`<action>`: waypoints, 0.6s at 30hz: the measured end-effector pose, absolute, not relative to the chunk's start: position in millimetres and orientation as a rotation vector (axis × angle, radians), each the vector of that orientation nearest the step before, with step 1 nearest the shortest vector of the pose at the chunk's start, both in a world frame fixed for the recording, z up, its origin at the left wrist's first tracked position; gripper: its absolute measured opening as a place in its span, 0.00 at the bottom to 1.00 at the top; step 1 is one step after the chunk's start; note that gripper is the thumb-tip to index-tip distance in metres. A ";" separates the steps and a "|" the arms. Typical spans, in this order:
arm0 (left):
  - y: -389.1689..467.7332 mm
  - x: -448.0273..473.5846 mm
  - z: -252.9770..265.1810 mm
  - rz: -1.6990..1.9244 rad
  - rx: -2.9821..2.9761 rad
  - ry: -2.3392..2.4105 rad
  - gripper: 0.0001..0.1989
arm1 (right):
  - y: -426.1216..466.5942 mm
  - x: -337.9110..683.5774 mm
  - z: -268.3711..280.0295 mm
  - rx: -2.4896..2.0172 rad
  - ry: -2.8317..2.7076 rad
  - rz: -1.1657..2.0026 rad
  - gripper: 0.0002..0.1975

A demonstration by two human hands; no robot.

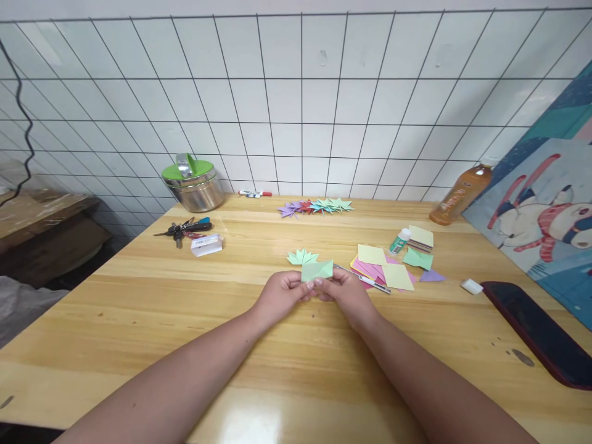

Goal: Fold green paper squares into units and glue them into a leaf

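A small sheet of light green paper (317,270) is held up between my two hands near the middle of the table. My left hand (284,290) pinches its lower left part, and my right hand (345,290) pinches the lower right, with the thumbs almost meeting. Just behind the sheet lies a pale green folded-paper piece with several points (302,256). A pen (370,282) rests right of my right hand, beside a loose pile of pink and yellow paper squares (398,277).
Along the wall lie folded-paper pieces in several colours (315,207) and markers (254,194). A lidded steel pot (197,188), keys (182,230) and a small box (206,245) stand left. A glue stick (400,241), bottle (461,192), eraser (472,286) and phone (539,333) are right.
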State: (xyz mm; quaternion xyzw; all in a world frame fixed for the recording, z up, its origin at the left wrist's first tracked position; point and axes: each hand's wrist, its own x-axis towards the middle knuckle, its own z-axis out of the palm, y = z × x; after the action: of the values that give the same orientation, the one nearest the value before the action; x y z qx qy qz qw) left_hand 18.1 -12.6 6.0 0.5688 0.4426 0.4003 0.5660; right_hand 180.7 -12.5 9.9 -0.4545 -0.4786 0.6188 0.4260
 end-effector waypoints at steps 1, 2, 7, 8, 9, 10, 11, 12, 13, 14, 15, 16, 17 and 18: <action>-12.5 18.0 5.7 0.934 1.344 1.045 0.15 | -12.3 181.1 10.1 -1.143 -1.181 1.559 0.15; -12.4 18.0 5.5 0.924 1.349 1.049 0.15 | -12.0 181.3 10.1 -1.149 -1.169 1.569 0.15; -12.6 18.4 4.4 0.898 1.354 1.050 0.17 | -10.6 181.3 8.9 -1.153 -1.152 1.575 0.14; -12.7 18.5 4.2 0.902 1.358 1.034 0.17 | -10.4 181.2 8.5 -1.153 -1.158 1.566 0.14; -12.8 18.8 4.3 0.909 1.361 1.021 0.17 | -10.3 181.2 8.3 -1.155 -1.165 1.554 0.14; -13.0 19.1 4.6 0.916 1.361 1.012 0.17 | -10.3 181.2 8.1 -1.157 -1.171 1.545 0.14; -13.2 19.4 5.2 0.919 1.358 1.013 0.18 | -10.4 181.1 8.1 -1.160 -1.174 1.541 0.14; -13.5 19.8 6.0 0.917 1.351 1.021 0.18 | -10.6 181.0 8.2 -1.161 -1.170 1.542 0.14; -13.8 20.1 7.0 0.909 1.338 1.033 0.19 | -10.8 180.8 8.3 -1.159 -1.159 1.550 0.14; -14.1 20.4 8.0 0.898 1.324 1.043 0.19 | -11.1 180.5 8.5 -1.154 -1.144 1.563 0.14; -14.3 20.5 8.9 0.886 1.312 1.052 0.20 | -11.3 180.2 8.8 -1.149 -1.125 1.576 0.14; -14.4 20.3 9.7 0.874 1.303 1.061 0.20 | -11.4 180.0 9.0 -1.143 -1.104 1.587 0.14; -14.4 19.7 10.2 0.866 1.298 1.075 0.19 | -11.3 180.1 9.3 -1.139 -1.083 1.593 0.13; -14.1 18.7 10.4 0.859 1.294 1.092 0.18 | -10.8 180.9 9.6 -1.142 -1.062 1.592 0.13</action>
State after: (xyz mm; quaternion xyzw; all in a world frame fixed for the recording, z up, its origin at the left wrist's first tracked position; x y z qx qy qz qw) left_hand 18.7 -14.1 10.4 0.5542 0.4676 0.3679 0.5821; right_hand 180.9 -10.8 9.6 -0.4601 -0.4278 0.6412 0.4407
